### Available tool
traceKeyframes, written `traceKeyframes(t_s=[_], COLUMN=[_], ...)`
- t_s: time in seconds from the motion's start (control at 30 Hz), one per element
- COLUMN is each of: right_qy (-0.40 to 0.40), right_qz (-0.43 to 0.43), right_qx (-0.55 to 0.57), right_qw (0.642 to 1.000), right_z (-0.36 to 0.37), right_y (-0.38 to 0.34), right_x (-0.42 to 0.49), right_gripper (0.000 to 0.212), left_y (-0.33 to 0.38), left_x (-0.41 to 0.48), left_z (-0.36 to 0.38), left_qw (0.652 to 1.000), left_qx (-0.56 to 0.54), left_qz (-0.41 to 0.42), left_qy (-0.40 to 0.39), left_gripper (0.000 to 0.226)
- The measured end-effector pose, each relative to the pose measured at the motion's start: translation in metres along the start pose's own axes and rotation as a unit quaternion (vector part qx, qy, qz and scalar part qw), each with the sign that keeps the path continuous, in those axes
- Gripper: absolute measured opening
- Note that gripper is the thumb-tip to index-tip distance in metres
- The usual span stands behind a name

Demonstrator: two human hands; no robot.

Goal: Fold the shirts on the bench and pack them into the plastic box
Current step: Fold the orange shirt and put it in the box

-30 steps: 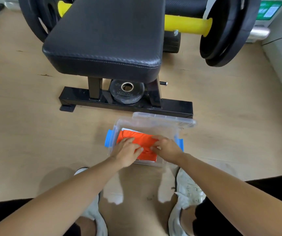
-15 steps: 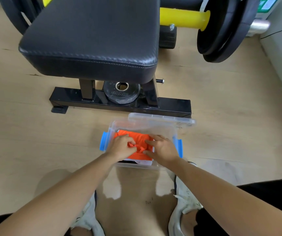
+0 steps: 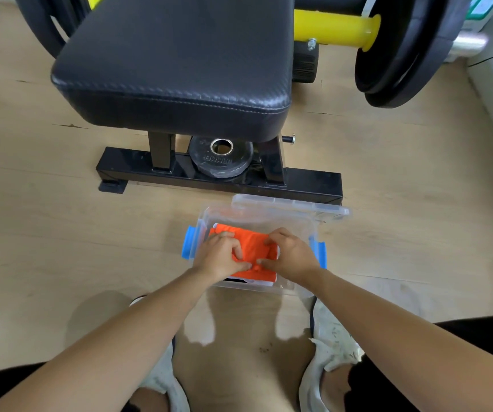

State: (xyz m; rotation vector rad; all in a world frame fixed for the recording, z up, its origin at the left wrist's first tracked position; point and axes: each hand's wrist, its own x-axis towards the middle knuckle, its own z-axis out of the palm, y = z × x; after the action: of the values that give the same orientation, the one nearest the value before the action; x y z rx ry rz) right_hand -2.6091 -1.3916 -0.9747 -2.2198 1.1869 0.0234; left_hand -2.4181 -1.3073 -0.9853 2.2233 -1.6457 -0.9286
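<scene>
View: head camera, looking down.
Left grip (image 3: pixel 220 255): clutched the orange shirt (image 3: pixel 252 243), fingers curled into its left side.
Right grip (image 3: pixel 291 254): clutched the same shirt's right side, thumb tip meeting the left thumb over a pinched fold.
Orange shirt: lay folded inside the plastic box (image 3: pixel 205 217), atop white and dark layers showing at the near wall.
Plastic box: stood on the floor (image 3: pixel 46 233), just beside the worktop's (image 3: pixel 180 69) foot bar, clear lid (image 3: pixel 290 205) at its far rim.
</scene>
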Motion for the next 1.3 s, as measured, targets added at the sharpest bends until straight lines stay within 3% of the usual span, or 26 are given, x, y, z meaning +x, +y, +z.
traceKeyframes(t_s=[0.1,0.2,0.3,0.57,0.67,0.77,0.87,0.93,1.03,1.17,1.23,1.3], right_qy=[0.001,0.004,-0.013,-0.021,-0.019,0.079,0.213,0.216,0.13,0.09,0.084,0.068], right_qz=[-0.016,-0.027,-0.025,-0.024,-0.056,-0.138,-0.188,-0.148,-0.036,0.025,0.023,0.018], right_qx=[-0.055,-0.094,-0.136,-0.215,-0.174,-0.143,-0.183,-0.211,-0.227,-0.215,-0.195,-0.18], right_qw=[0.998,0.995,0.99,0.976,0.983,0.977,0.941,0.942,0.964,0.972,0.977,0.981], right_z=[0.007,0.007,0.01,0.011,0.007,-0.005,-0.03,-0.048,-0.069,-0.085,-0.087,-0.088], right_y=[0.001,0.007,0.015,0.009,0.013,0.016,0.014,0.015,0.024,0.027,0.024,0.023], right_x=[-0.003,-0.004,-0.003,0.007,0.004,-0.001,-0.003,-0.001,0.009,0.02,0.024,0.025], right_gripper=[0.055,0.058,0.065,0.065,0.062,0.048,0.041,0.05,0.065,0.054,0.045,0.039], left_y=[0.001,0.0,-0.004,0.003,0.001,0.0,0.004,0.01,0.016,0.013,0.011,0.006], left_x=[-0.003,-0.005,-0.005,0.012,0.01,0.003,-0.006,-0.013,-0.02,-0.029,-0.035,-0.038], left_z=[0.0,0.0,0.003,0.015,0.016,0.014,0.014,0.014,0.014,0.004,-0.01,-0.026], left_qw=[1.0,0.999,0.997,0.994,0.993,0.992,0.991,0.992,0.992,0.985,0.981,0.972], left_qx=[0.019,0.029,0.071,0.107,0.117,0.128,0.13,0.126,0.123,0.147,0.162,0.188], left_qz=[0.015,0.024,0.025,-0.004,0.001,0.005,0.016,0.017,0.032,0.068,0.099,0.13], left_qy=[0.019,0.031,-0.003,-0.008,-0.005,-0.004,0.003,0.01,-0.007,-0.066,-0.038,0.058], left_gripper=[0.036,0.062,0.072,0.08,0.076,0.07,0.063,0.061,0.065,0.068,0.068,0.063])
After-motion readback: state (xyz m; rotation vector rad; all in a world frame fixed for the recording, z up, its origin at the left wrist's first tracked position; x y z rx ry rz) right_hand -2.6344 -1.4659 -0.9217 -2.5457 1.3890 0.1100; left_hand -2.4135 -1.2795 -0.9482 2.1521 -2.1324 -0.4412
